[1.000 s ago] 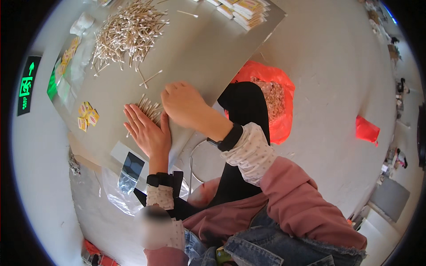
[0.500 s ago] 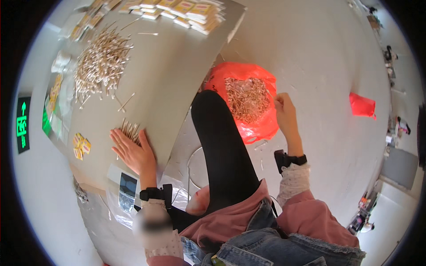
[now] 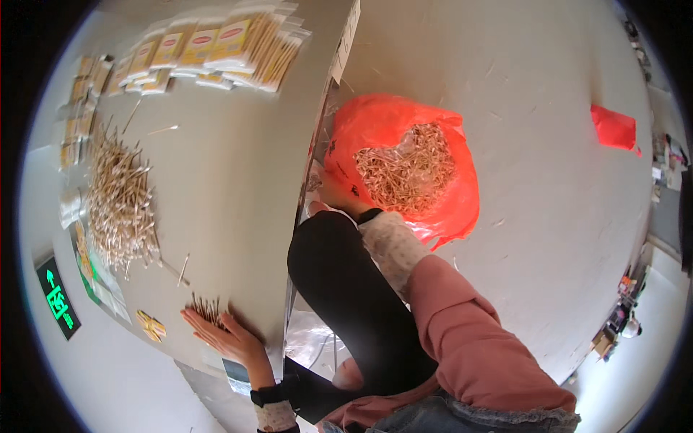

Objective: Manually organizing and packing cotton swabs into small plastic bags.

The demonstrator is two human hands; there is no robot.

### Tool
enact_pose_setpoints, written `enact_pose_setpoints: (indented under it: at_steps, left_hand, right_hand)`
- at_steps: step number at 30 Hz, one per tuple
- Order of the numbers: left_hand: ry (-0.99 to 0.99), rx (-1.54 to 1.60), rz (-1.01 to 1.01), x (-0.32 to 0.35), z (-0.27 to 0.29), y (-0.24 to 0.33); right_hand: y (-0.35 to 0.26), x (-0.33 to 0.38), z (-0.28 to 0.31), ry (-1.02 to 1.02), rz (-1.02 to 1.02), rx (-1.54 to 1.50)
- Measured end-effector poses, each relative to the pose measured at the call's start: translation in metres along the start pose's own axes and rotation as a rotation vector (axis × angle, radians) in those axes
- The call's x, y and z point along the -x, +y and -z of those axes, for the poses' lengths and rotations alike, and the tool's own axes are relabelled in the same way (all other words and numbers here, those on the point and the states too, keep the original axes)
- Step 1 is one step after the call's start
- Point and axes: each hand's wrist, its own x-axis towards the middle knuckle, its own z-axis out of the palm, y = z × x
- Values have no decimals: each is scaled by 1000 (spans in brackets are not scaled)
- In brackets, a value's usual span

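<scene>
My left hand (image 3: 227, 339) rests on the table with its fingers stretched out, against a small bunch of cotton swabs (image 3: 207, 309). The swabs stick out past its far side. To the right, a red plastic bag (image 3: 469, 166) stands open on the floor, holding a mass of loose cotton swabs (image 3: 404, 173). My right hand (image 3: 338, 196) reaches low between the table edge and the bag's left side; its fingers are partly hidden and too unclear to read. A large heap of cotton swabs (image 3: 121, 202) lies on the table beyond my left hand.
Yellow-labelled packets of swabs (image 3: 209, 47) are stacked at the table's far end. Small yellow packets (image 3: 151, 326) lie left of my left hand. My bent knee (image 3: 325, 242) is beside the table edge. Another red bag (image 3: 614, 128) lies on the floor at far right.
My right hand has moved from the bag's right side across to its left side, low by the table edge. My left hand stays at the small bunch. The view has turned.
</scene>
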Motion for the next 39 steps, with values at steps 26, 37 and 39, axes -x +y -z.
enact_pose_setpoints:
  at_steps: [26,37,39]
  left_hand:
    - [-17,-113,49,-23,6,-37]
    - [-122,-183,54,-24,19,-41]
    - [-68,-140,99,-25,17,-27]
  right_hand:
    - [21,-2,-27,489,-221,432]
    - [71,-106,-73,471,-402,135]
    - [59,-119,-81,509,-409,122]
